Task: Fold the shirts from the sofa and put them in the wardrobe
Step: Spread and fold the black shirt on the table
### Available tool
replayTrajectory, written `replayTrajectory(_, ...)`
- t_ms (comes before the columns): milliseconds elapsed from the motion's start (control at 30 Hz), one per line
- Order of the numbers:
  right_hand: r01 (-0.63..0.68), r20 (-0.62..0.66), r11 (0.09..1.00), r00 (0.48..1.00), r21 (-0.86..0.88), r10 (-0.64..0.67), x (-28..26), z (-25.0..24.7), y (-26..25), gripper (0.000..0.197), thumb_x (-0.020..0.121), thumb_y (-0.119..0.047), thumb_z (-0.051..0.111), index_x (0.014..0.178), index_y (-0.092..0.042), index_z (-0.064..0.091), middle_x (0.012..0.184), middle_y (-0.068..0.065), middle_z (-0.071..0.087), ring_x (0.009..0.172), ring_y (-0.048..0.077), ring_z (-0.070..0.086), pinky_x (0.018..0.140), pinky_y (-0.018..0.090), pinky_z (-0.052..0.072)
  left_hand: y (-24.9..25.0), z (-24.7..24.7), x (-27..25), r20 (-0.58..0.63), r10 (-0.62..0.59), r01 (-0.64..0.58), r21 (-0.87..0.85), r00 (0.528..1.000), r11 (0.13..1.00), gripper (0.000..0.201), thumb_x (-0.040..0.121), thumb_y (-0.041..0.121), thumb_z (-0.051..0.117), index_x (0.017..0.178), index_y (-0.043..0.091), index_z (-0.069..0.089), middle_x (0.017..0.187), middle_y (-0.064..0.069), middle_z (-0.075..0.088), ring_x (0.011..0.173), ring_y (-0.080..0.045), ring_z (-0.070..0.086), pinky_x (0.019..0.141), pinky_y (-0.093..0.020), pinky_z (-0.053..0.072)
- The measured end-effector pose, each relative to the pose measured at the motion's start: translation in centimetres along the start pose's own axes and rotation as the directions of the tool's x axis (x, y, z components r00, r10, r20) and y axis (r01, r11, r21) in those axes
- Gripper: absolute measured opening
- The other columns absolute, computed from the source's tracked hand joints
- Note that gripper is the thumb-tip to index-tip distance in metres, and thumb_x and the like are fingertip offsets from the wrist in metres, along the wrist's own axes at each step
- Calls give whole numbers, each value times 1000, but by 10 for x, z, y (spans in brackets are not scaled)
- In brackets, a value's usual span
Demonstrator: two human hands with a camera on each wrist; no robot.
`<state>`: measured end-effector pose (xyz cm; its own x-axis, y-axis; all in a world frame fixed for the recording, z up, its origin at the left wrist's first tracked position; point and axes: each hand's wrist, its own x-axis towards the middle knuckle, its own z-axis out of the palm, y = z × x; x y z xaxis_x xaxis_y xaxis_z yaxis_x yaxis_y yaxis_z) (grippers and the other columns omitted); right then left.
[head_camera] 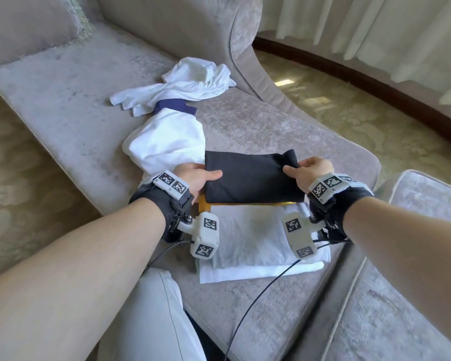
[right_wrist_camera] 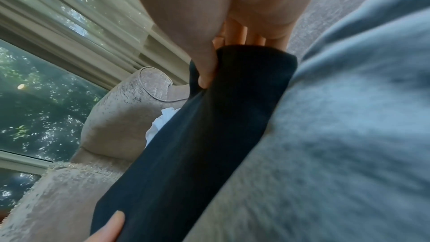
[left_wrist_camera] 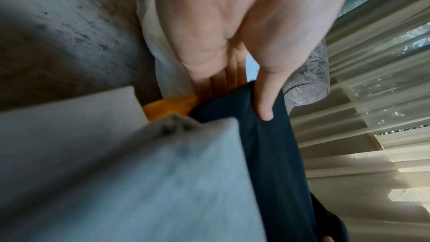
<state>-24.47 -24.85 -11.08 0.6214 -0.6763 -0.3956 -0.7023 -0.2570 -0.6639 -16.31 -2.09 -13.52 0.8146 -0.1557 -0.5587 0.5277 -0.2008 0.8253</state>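
Note:
A folded black shirt (head_camera: pixel 250 177) is held between both hands above a stack of folded shirts on the sofa (head_camera: pixel 63 100). My left hand (head_camera: pixel 198 175) grips its left edge, thumb on top (left_wrist_camera: pixel 264 106) and fingers underneath. My right hand (head_camera: pixel 305 170) grips the right edge the same way, thumb pressed into the black cloth (right_wrist_camera: pixel 204 78). Under it lie a yellow shirt (head_camera: pixel 206 204) and a folded white shirt (head_camera: pixel 258 238). An unfolded white shirt with a navy collar (head_camera: pixel 167 136) and a crumpled white shirt (head_camera: pixel 188 82) lie further back on the seat.
The sofa's curved arm (head_camera: pixel 245 48) rises behind the shirts. A grey cushioned seat (head_camera: pixel 401 282) stands at the right. Patterned carpet (head_camera: pixel 349 108) and pale curtains (head_camera: pixel 375 22) are beyond. Cables (head_camera: pixel 258 290) trail from my wrists over the stack.

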Motion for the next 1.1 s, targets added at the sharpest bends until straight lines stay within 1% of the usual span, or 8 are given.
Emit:
replayTrajectory(167, -11, 17, 997, 1000, -79, 12, 6, 9, 5, 31, 81, -35, 76, 99, -16, 60, 84, 1, 61, 76, 19, 58, 72, 31, 45, -15, -7, 14, -25, 32, -28, 124, 999, 992, 64, 41, 35, 91, 98, 11, 74, 93, -2, 77, 89, -25, 73, 86, -44, 58)
replayTrajectory(267, -34, 47, 994, 998, -108, 40, 8, 10, 4, 33, 79, -35, 78, 100, -15, 62, 89, 2, 62, 83, 22, 60, 73, 32, 47, -17, -13, 8, 9, 14, -15, 159, 1000, 987, 47, 52, 24, 91, 94, 11, 73, 91, -6, 77, 88, -28, 73, 84, -47, 58)
replayTrajectory(400, -26, 64, 990, 997, -136, 35, 6, 5, -4, 28, 81, -29, 78, 97, -15, 59, 90, 2, 58, 87, 21, 57, 78, 33, 48, -17, -22, 5, 16, 17, -19, 164, 1000, 986, 62, 43, 24, 92, 99, 11, 68, 94, -5, 76, 90, -26, 73, 85, -45, 58)
replayTrajectory(533, 43, 71, 937, 997, -348, -19, 1, 15, -8, 34, 82, -29, 73, 106, -13, 55, 115, 12, 62, 106, 31, 59, 86, 35, 46, -20, -22, 3, -11, 155, -133, 456, 988, 880, 63, 54, 42, 93, 103, 17, 62, 99, 3, 71, 89, -13, 67, 85, -32, 55)
replayTrajectory(633, 163, -4, 877, 983, -451, -184, -9, 28, -13, 58, 86, -22, 66, 135, -18, 36, 148, 8, 33, 138, 30, 27, 111, 40, 25, -14, -18, -4, 63, 364, -327, 598, 929, 732, 80, 64, 35, 89, 131, 24, 47, 119, 8, 51, 104, -9, 52, 93, -23, 41)
replayTrajectory(767, 393, 343, 667, 915, -633, -213, -22, 54, -11, 69, 96, -48, 46, 152, -28, 12, 163, -3, -5, 147, 29, -17, 120, 52, -2, -12, -19, -9, 275, 431, -491, 683, 859, 541, 49, 76, 31, 82, 123, 31, 66, 147, 2, 40, 134, -12, 38, 103, -14, 20)
replayTrajectory(933, 376, 379, 449, 921, -811, -87, -32, 68, -7, 72, 99, -55, 31, 155, -28, -4, 162, 3, -16, 145, 33, -24, 117, 55, -6, -20, -24, -5, 298, 317, -425, 760, 900, 491, 45, 78, 46, 78, 121, 42, 66, 159, -3, 27, 146, -21, 20, 117, -28, 12)
replayTrajectory(1100, 351, 359, 512, 929, -784, -89, -33, 72, -55, 76, 97, -44, 45, 155, -25, 1, 162, 7, -13, 146, 34, -20, 117, 53, -5, 2, -47, -1, 134, 467, -430, 659, 874, 617, 43, 64, 54, 78, 98, 28, 75, 141, -4, 53, 138, -22, 36, 111, -25, 25)
